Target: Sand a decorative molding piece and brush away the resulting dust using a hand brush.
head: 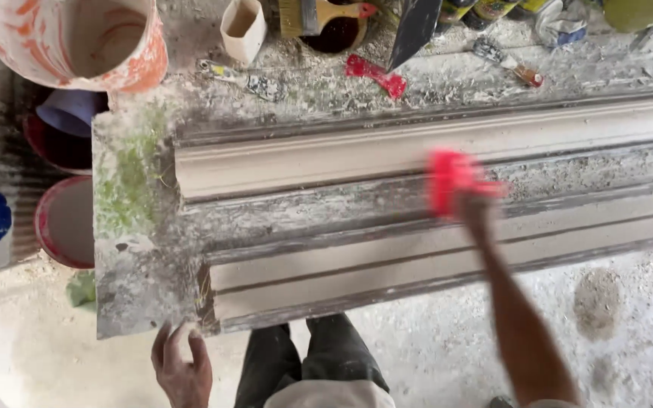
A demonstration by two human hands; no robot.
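Right hand (468, 205): closed on a red tool (451, 180), both motion-blurred; the tool's type cannot be determined. It sits on the middle ridge of the tabletop (137, 249), between two long pale mouldings (357, 155), both cut off at the right edge. Left hand (183, 370): fingers apart, empty, touching the tabletop's near edge. Two red-rimmed buckets (66, 219) stand left, partly hidden beneath an orange-streaked bucket (77, 41). One brush (319, 15) lies cropped at the top.
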